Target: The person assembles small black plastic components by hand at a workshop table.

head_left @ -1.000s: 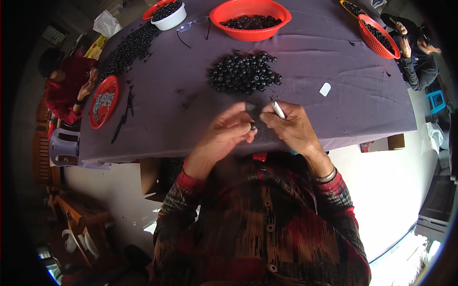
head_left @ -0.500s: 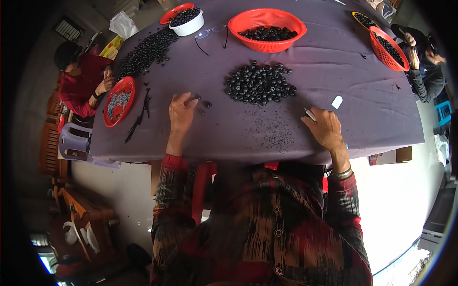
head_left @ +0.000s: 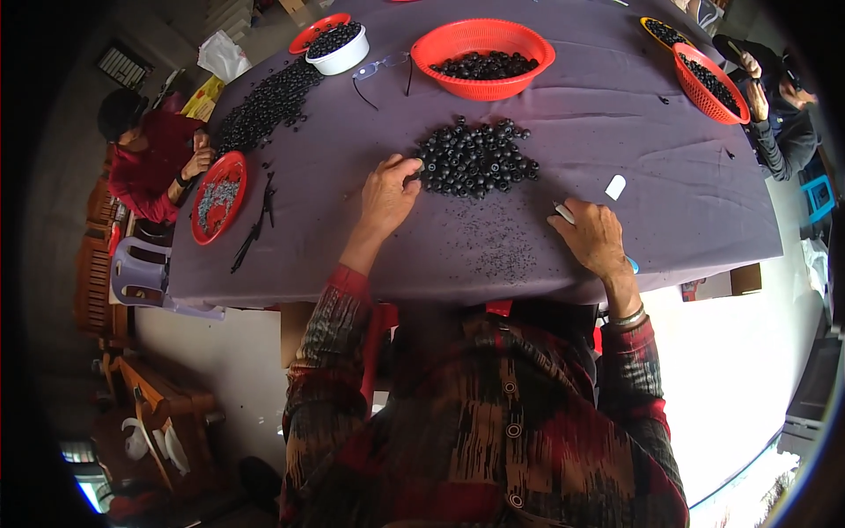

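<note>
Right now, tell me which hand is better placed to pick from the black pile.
Probably the left hand: it is right at the left edge of the pile, while the right hand sits apart from it, holding a pale tool.

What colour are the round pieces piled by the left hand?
The pieces are black; head view.

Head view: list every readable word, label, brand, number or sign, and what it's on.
None readable.
Yellow package: markings too small and blurred to read.
Black round pieces: pale marks on some, too small to tell if they are text.
</note>
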Available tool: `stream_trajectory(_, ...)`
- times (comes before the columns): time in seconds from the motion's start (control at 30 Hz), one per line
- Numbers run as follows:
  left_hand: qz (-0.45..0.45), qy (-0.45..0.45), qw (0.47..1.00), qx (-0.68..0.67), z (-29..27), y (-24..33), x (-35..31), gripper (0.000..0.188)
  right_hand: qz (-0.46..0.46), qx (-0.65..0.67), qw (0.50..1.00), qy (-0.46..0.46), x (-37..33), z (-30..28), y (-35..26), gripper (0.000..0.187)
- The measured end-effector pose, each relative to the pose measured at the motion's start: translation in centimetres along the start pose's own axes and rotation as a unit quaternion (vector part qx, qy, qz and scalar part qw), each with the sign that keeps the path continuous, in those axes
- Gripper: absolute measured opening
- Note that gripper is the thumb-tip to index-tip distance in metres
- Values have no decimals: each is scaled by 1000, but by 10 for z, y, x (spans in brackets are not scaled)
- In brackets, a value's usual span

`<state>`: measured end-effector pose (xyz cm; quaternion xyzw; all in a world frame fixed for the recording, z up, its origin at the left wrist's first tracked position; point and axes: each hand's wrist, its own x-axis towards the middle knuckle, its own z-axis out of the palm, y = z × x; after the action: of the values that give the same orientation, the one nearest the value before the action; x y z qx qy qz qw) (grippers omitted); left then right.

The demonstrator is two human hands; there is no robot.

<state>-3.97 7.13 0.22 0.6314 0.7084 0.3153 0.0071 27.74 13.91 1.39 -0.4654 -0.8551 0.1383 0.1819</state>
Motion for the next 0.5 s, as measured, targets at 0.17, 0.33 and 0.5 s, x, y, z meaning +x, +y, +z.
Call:
stream_trajectory(0.17, 2, 22, 999, -45, -3, -1, -5, 26, 8, 13, 1000, -14, 0, -4, -2, 25)
stream_trajectory(0.33, -117, 7, 947, -298, -18, 49, -26, 20, -31, 136, 990, 24, -5, -18, -23, 19)
stream_trajectory(0.5, -109, -163, 827, -526, -16, 92, -50, 70, -191, 372, 909, 0, -14, -34, -78, 29)
